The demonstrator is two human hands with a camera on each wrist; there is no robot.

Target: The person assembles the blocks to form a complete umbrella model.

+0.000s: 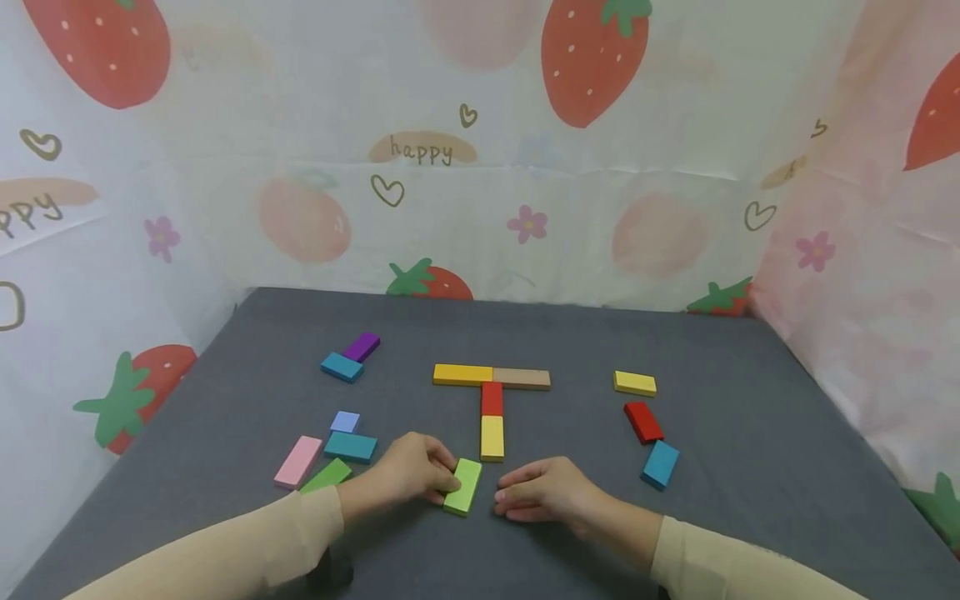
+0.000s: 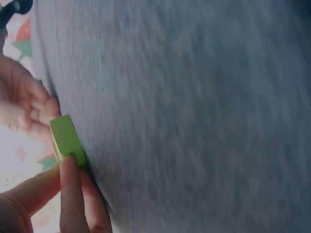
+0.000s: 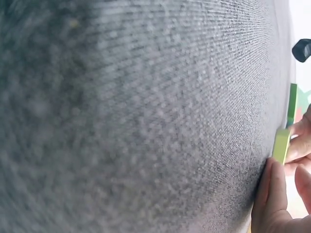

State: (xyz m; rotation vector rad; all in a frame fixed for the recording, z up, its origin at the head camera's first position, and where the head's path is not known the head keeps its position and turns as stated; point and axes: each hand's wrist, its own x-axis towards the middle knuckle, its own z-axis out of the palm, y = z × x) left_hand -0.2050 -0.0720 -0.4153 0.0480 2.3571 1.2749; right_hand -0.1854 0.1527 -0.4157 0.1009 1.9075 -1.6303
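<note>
My left hand point(image 1: 412, 468) pinches a light green block point(image 1: 462, 488) between thumb and fingers, low over the grey cloth; the left wrist view shows fingers on the same green block point(image 2: 68, 138). Just right of it, my right hand point(image 1: 551, 496) has loosely bent fingers and holds nothing. Beyond the hands lies a T of flat blocks: an orange-yellow block point(image 1: 462, 375) and a tan block point(image 1: 522, 379) end to end across the top, with a red block point(image 1: 492, 398) and a yellow block point(image 1: 492, 439) below. The light green block sits slightly tilted, near that stem's lower end.
By my left forearm lie a pink block point(image 1: 298, 462), a green block point(image 1: 327, 476), a teal block point(image 1: 351, 447) and a light blue block point(image 1: 345, 422). Purple point(image 1: 362, 346) and blue blocks point(image 1: 342, 367) lie farther back. Yellow point(image 1: 634, 383), red point(image 1: 643, 422) and blue blocks point(image 1: 660, 465) lie right.
</note>
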